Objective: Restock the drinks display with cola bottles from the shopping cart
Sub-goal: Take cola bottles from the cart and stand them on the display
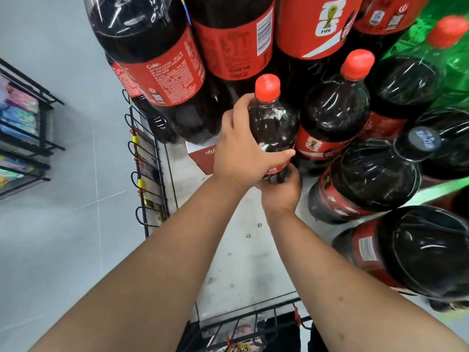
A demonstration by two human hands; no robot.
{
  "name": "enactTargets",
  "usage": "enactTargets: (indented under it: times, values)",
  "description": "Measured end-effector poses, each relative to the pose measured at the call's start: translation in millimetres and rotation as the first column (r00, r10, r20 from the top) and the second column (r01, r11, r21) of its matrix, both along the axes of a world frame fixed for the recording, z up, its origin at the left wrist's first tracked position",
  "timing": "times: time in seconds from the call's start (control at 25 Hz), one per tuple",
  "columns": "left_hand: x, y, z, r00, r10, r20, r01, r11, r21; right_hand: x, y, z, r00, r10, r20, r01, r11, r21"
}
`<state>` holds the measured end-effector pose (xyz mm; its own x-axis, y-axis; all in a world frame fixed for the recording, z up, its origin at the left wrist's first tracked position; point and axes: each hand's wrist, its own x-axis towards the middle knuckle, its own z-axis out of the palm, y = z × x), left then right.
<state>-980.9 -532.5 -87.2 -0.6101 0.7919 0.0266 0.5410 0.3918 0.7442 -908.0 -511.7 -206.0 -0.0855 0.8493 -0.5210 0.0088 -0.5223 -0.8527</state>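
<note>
Red-capped cola bottle (275, 128) gripped by left hand (241, 151); right hand (281, 193) apparently clasps its base.

Both forearms are extended forward. The left hand (239, 148) is wrapped around the cola bottle (275, 123), and the right hand (280, 191) is curled beneath it, apparently gripping the base.

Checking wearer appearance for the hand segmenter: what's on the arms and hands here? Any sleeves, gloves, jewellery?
Nothing worn that shows. Left hand and right hand are bare: no gloves, no rings on the visible fingers; the right hand's fingers are mostly hidden. Left forearm and right forearm are bare to the frame edge, with no sleeve, watch or bracelet.
</note>
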Motion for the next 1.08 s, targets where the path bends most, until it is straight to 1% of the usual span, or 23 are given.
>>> enactTargets:
  times: [0.04,0.16,0.24,0.28,0.36,0.44,0.56,0.6,0.72,0.84,0.88,0.96,1.08]
  values:
    - [0,0,0,1.0,0.004,-0.003,-0.004,1.0,0.008,0,0,-1,1.0,0.011,-0.006,-0.011,1.0,0.001]
    - [6,2,-3,1.0,0.014,-0.001,-0.014,1.0,0.015,9,3,5,0.992,0.045,0.115,-0.053,0.996,0.07]
    - [9,3,-5,1.0,0.02,0.001,-0.02,1.0,0.011,13,3,6,0.988,0.079,0.133,-0.088,0.994,0.066]
    - [9,2,-5,1.0,0.017,0.01,-0.017,1.0,0.009,14,3,3,0.993,0.081,0.09,-0.087,0.995,0.058]
    - [7,1,-4,0.999,-0.005,0.036,0.005,1.0,0.01,14,4,4,0.995,0.07,0.078,-0.075,0.995,0.064]
    - [6,-2,-2,0.998,-0.02,0.065,0.02,1.0,0.011,13,6,5,0.988,0.096,0.122,-0.101,0.994,0.043]
    - [5,-5,2,0.992,-0.04,0.118,0.039,0.999,0.006,13,7,2,0.976,0.14,0.167,-0.155,0.985,0.076]
    - [5,-5,5,0.99,-0.052,0.131,0.053,0.999,-0.004,15,8,-2,0.965,0.158,0.211,-0.18,0.98,0.087]
    - [-3,-7,14,0.985,-0.093,0.144,0.1,0.994,-0.045,22,9,-5,0.891,0.273,0.362,-0.334,0.935,0.118]
    - [-12,-12,26,0.984,-0.152,0.092,0.161,0.981,-0.107,33,8,33,0.751,0.401,0.525,-0.52,0.849,0.095]
    - [-13,-14,32,0.983,-0.163,0.086,0.171,0.98,-0.096,38,7,47,0.698,0.426,0.576,-0.571,0.816,0.089]
    - [-15,-21,46,0.982,-0.155,0.103,0.161,0.986,-0.049,47,4,70,0.643,0.438,0.628,-0.625,0.774,0.101]
    - [-18,-34,66,0.983,-0.174,0.062,0.179,0.979,-0.099,59,-5,101,0.57,0.455,0.684,-0.698,0.707,0.112]
